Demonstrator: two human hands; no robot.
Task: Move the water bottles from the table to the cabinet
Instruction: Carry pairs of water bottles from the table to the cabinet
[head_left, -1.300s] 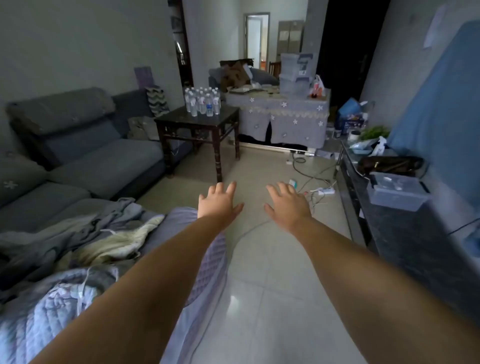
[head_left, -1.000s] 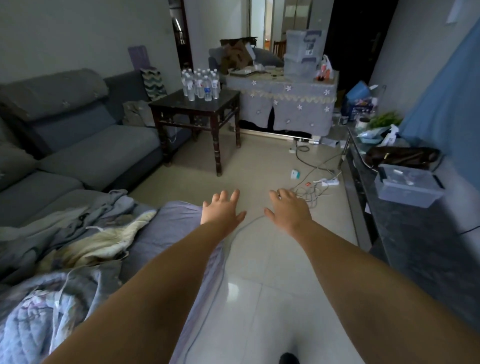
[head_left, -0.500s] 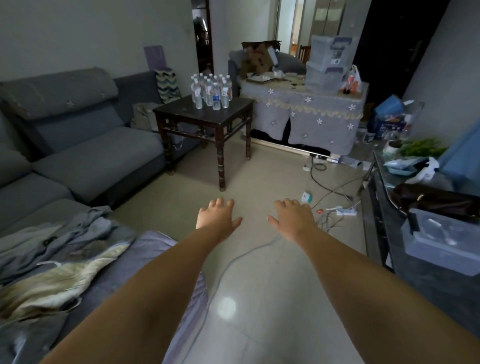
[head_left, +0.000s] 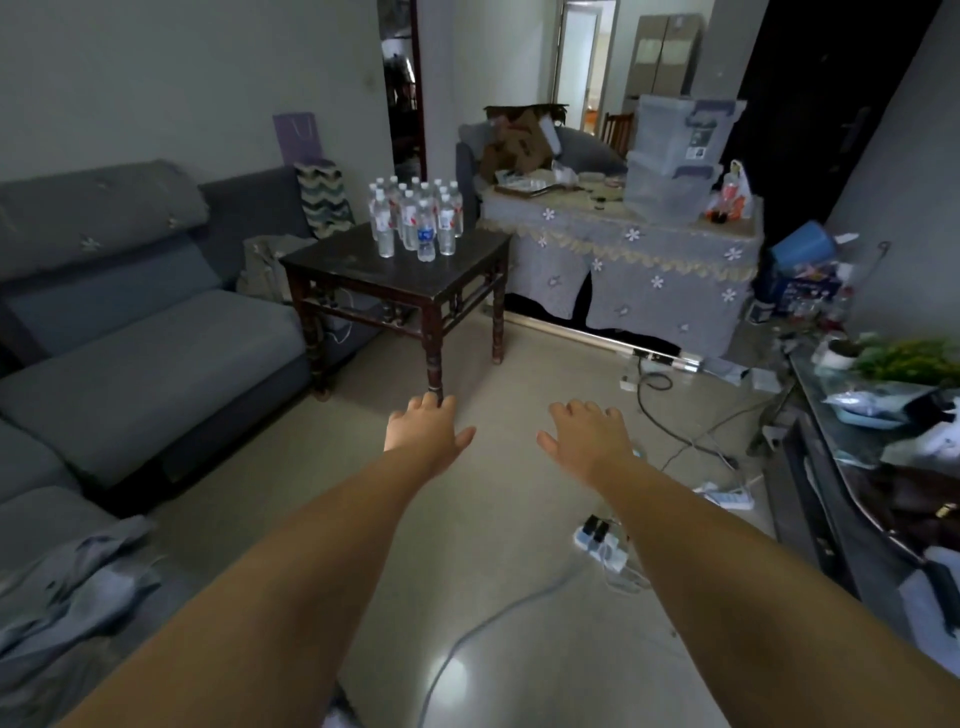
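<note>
Several clear water bottles stand upright in a tight cluster on a dark wooden side table ahead and slightly left. One front bottle carries a blue label, others red ones. My left hand and my right hand are stretched out palm down over the floor, fingers apart, holding nothing, well short of the table. A low dark cabinet with a glass top runs along the right wall.
A grey sofa lines the left side. A cloth-covered table with stacked plastic boxes stands behind. Cables and a power strip lie on the tiled floor. Clutter covers the cabinet top.
The view has advanced toward the side table; the bottles appear closer and larger. Both hands stay outstretched and empty. The blanket on the left has slid mostly out of view.
</note>
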